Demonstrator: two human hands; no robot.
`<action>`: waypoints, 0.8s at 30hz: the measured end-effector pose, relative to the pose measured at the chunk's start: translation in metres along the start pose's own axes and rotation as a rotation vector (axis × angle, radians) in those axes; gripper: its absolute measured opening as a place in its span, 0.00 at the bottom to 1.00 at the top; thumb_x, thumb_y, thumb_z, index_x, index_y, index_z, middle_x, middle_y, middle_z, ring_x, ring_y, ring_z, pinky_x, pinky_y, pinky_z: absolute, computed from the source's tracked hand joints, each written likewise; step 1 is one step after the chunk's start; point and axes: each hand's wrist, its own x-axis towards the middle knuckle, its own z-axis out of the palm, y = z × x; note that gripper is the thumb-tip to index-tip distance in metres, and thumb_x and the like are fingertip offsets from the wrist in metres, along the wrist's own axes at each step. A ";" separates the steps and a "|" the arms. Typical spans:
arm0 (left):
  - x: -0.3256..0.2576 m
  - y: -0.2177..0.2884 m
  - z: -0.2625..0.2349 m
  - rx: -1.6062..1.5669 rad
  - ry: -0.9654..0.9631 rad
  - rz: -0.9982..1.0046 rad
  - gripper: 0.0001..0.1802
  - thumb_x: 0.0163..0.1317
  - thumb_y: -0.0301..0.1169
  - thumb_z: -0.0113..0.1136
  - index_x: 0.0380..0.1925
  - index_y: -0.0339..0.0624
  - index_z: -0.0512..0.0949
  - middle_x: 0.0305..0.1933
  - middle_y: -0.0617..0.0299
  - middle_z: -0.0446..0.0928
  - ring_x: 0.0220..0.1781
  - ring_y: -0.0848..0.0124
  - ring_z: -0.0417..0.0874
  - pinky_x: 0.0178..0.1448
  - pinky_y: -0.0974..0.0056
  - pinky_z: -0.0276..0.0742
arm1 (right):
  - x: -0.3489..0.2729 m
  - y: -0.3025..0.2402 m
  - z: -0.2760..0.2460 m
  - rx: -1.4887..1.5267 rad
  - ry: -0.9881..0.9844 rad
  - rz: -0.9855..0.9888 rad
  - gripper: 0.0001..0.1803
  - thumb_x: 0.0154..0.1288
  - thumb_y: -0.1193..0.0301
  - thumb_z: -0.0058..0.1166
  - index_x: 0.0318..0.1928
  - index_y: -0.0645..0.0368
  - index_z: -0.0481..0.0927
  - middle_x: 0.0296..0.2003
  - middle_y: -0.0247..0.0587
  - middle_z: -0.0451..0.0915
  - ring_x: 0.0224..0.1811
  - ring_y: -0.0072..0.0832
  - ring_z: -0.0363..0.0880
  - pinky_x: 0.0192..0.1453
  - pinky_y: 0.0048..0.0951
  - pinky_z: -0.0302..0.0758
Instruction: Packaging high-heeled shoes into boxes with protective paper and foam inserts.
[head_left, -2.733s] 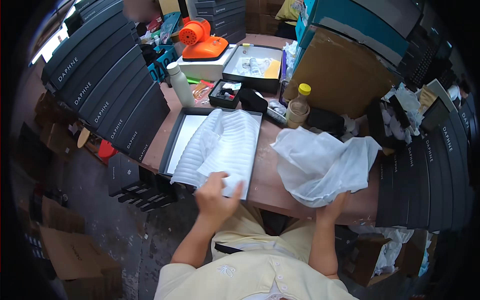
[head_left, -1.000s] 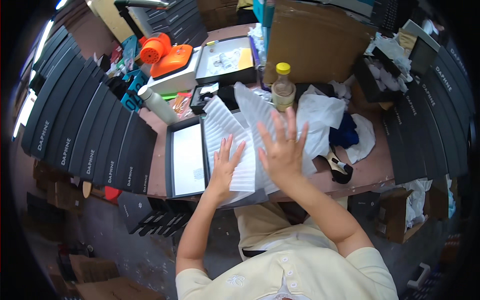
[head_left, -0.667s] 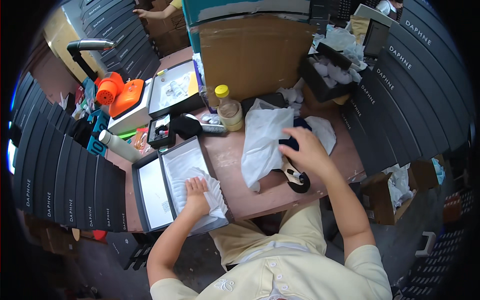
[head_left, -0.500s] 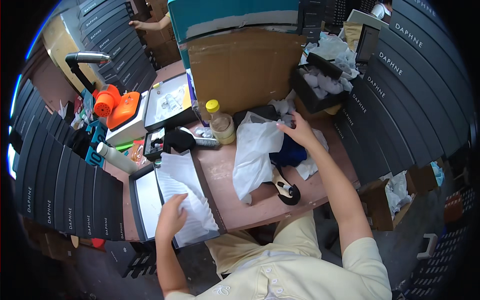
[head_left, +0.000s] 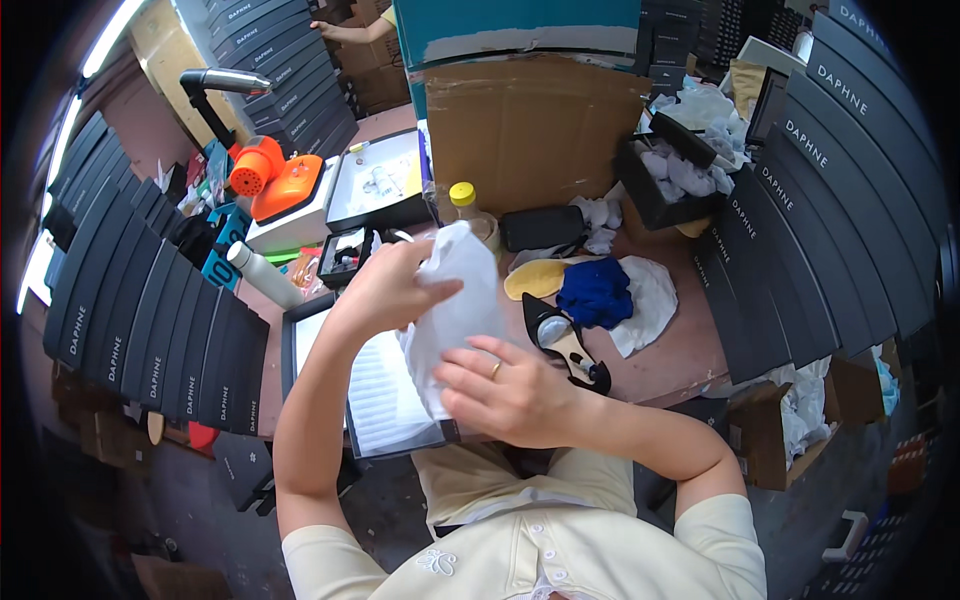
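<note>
White wrapping paper (head_left: 462,300) stood raised between the person's hands, above the open dark box (head_left: 400,447) on the worktop (head_left: 650,368). The left hand (head_left: 405,285) held its upper left part, the thumb across the near face. The right hand (head_left: 510,390) lay on the lower part, fingers slightly spread; whether it gripped the paper could not be told. White ribbed foam (head_left: 385,400) lay in the box. Just to the right, on the worktop, a black shoe (head_left: 566,348) rested near a blue cloth (head_left: 596,292) and a yellow pad (head_left: 537,279).
</note>
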 end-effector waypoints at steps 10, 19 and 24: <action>0.019 -0.008 0.035 0.510 0.695 0.317 0.34 0.68 0.47 0.43 0.06 0.36 0.72 0.12 0.44 0.70 0.17 0.48 0.76 0.25 0.51 0.70 | -0.134 0.010 -0.003 0.038 -0.354 1.038 0.33 0.44 0.59 0.67 0.52 0.59 0.73 0.50 0.53 0.72 0.54 0.48 0.69 0.55 0.40 0.69; 0.072 0.013 0.125 0.388 0.468 0.250 0.21 0.56 0.44 0.57 0.20 0.34 0.79 0.21 0.43 0.76 0.25 0.48 0.79 0.31 0.51 0.73 | -0.198 -0.053 -0.094 0.558 0.187 1.274 0.10 0.47 0.74 0.66 0.29 0.67 0.80 0.30 0.43 0.82 0.38 0.28 0.81 0.44 0.26 0.74; 0.079 0.047 0.143 0.322 0.339 0.242 0.39 0.57 0.62 0.47 0.12 0.33 0.77 0.15 0.43 0.74 0.22 0.46 0.77 0.30 0.49 0.71 | -0.248 -0.120 -0.140 1.077 0.717 1.129 0.11 0.51 0.74 0.65 0.25 0.70 0.78 0.27 0.49 0.78 0.32 0.35 0.78 0.57 0.61 0.68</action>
